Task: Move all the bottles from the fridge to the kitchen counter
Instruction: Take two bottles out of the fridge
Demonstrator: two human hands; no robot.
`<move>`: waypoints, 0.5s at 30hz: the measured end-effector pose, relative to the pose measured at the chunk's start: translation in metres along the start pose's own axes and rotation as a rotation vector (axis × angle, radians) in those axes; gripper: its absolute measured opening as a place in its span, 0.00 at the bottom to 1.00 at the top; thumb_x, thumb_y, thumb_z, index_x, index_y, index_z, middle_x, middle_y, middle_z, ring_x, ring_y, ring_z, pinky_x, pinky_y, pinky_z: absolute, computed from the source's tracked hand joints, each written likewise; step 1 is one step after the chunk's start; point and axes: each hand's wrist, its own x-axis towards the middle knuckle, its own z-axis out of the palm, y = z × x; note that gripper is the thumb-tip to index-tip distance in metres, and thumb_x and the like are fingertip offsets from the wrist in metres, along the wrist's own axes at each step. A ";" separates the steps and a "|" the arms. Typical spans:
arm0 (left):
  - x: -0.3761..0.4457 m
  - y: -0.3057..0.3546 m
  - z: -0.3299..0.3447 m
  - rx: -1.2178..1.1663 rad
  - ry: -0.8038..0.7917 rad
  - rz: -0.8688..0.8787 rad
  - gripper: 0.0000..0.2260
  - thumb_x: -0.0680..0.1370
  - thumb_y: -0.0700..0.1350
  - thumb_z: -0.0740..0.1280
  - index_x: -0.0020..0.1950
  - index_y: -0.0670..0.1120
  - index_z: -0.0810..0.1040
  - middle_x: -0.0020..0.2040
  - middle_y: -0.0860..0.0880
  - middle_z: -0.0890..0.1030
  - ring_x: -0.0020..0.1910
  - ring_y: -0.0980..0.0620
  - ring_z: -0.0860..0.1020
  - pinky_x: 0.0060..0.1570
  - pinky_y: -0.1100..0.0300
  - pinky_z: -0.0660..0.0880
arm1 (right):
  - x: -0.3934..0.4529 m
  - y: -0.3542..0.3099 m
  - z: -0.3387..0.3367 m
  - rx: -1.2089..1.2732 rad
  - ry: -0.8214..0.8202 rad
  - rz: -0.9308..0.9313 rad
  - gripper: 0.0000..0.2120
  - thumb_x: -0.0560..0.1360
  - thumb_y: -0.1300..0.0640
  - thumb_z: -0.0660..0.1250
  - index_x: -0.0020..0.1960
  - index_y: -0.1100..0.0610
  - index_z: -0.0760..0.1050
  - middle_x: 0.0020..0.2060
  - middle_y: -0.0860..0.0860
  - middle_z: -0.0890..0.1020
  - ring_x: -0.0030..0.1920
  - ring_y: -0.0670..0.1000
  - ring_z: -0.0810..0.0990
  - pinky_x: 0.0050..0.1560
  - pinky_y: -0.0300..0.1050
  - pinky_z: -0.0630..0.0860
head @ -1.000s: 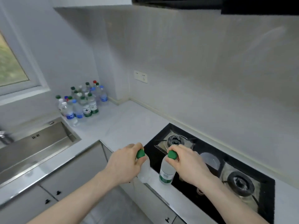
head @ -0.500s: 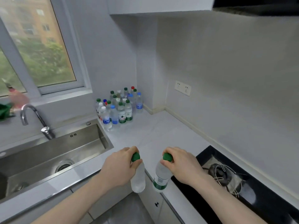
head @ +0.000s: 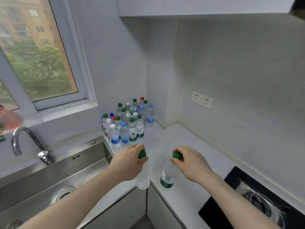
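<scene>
Both hands, left (head: 127,162) and right (head: 191,162), grip green-capped bottles by the neck above the counter (head: 165,141), clustered bottles (head: 128,123) ahead.

Soft, even daylight comes in through the window (head: 38,52) at upper left; the grey walls and the counter (head: 166,142) are evenly lit, with only faint shadows in the corner behind the cluster of bottles (head: 127,123); the steel sink (head: 54,176) and tap (head: 24,139) carry dull sheen, no harsh glare. The wide lens bends straight lines toward the edges; a red object (head: 9,118) at the left edge is blurred; fine detail such as bottle labels stays soft.
</scene>
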 end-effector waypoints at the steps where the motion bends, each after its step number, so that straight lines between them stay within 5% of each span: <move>1: 0.011 -0.003 0.001 -0.002 -0.010 -0.002 0.08 0.83 0.58 0.60 0.55 0.54 0.71 0.51 0.54 0.78 0.43 0.50 0.76 0.39 0.57 0.69 | 0.010 0.001 -0.001 -0.008 0.002 0.003 0.07 0.80 0.40 0.64 0.52 0.43 0.73 0.49 0.43 0.78 0.49 0.51 0.78 0.50 0.49 0.76; 6: 0.083 -0.020 0.013 0.006 -0.046 0.006 0.09 0.83 0.58 0.60 0.57 0.55 0.71 0.54 0.54 0.78 0.46 0.49 0.77 0.44 0.52 0.77 | 0.077 0.012 0.001 -0.025 -0.015 0.018 0.08 0.81 0.41 0.64 0.53 0.44 0.73 0.48 0.43 0.77 0.48 0.51 0.77 0.48 0.47 0.74; 10: 0.150 -0.029 0.025 0.053 -0.081 -0.001 0.10 0.83 0.58 0.60 0.60 0.54 0.71 0.54 0.53 0.78 0.45 0.48 0.75 0.39 0.54 0.70 | 0.142 0.029 0.008 -0.014 -0.018 0.020 0.07 0.81 0.41 0.64 0.52 0.44 0.73 0.46 0.43 0.76 0.47 0.51 0.77 0.47 0.46 0.74; 15: 0.228 -0.042 0.035 0.055 -0.135 -0.006 0.10 0.83 0.56 0.61 0.59 0.53 0.70 0.49 0.53 0.74 0.45 0.48 0.74 0.42 0.54 0.73 | 0.226 0.043 0.013 -0.012 -0.031 0.027 0.06 0.81 0.43 0.64 0.52 0.45 0.72 0.47 0.45 0.76 0.47 0.52 0.78 0.48 0.48 0.76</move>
